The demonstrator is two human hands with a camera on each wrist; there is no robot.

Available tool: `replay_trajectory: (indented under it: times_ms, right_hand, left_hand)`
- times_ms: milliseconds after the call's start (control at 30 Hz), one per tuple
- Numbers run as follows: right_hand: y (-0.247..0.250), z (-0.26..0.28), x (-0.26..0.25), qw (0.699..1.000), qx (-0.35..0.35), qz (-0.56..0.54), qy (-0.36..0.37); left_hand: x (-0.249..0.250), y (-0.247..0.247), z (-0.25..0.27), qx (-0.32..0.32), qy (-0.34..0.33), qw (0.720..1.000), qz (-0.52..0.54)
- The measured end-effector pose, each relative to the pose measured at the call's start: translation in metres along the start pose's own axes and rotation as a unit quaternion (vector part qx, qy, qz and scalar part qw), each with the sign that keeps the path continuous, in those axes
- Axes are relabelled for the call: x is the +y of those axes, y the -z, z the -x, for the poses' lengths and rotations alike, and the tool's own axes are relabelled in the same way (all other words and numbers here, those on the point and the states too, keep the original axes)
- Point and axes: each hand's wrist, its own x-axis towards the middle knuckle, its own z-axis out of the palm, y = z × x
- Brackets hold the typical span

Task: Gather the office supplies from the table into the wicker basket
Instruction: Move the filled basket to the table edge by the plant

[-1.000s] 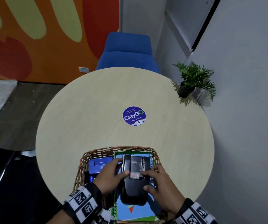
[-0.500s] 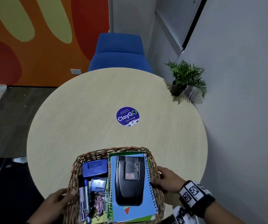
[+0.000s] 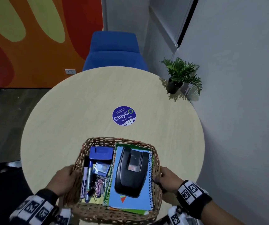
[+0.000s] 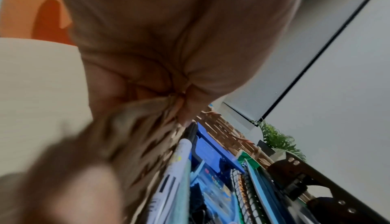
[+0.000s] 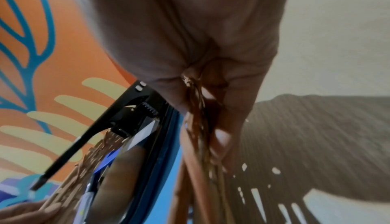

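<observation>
The basket [image 3: 119, 141] is gripped at the table's [image 3: 65, 111] near edge; its left rim is pinched by the left hand [image 3: 64, 179], its right rim by the right hand [image 3: 167, 179]; inside, a punch [image 3: 131, 171] is laid on notebooks [image 3: 130, 202], with markers [image 3: 87, 181], clips [image 3: 100, 185] and a stapler [image 3: 101, 153] alongside.

A wicker basket [image 3: 98, 141] sits at the round table's [image 3: 65, 111] near edge, hole punch [image 3: 131, 172] atop notebooks [image 3: 130, 203] at its right, markers [image 3: 88, 176] left; a sticker [image 3: 124, 115] lies beyond, a potted plant [image 3: 181, 75] far right.
</observation>
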Motion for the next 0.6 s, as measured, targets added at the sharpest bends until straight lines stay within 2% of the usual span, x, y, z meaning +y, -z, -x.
replay_trajectory:
  times_ms: [100, 233, 367, 467, 600]
  right_hand:
    - [0.012, -0.002, 0.015, 0.998, 0.044, -0.049, -0.019]
    - [0.045, -0.002, 0.036, 0.986, 0.104, -0.118, -0.057]
    - [0.077, 0.003, 0.049, 0.955, 0.159, -0.231, -0.098]
    - [0.094, -0.008, 0.057, 0.929, 0.218, -0.278, -0.108]
    - [0.116, -0.034, 0.064, 0.887, 0.294, -0.346, -0.088]
  left_hand:
    - [0.039, 0.014, -0.03, -0.018, -0.042, 0.998, -0.036]
    - [0.111, 0.029, -0.085, -0.08, -0.121, 0.985, -0.091]
    - [0.199, 0.029, -0.139, -0.131, -0.186, 0.962, -0.15]
    - [0.271, 0.018, -0.173, -0.113, -0.213, 0.946, -0.215]
    - [0.355, -0.001, -0.216, -0.058, -0.245, 0.933, -0.256]
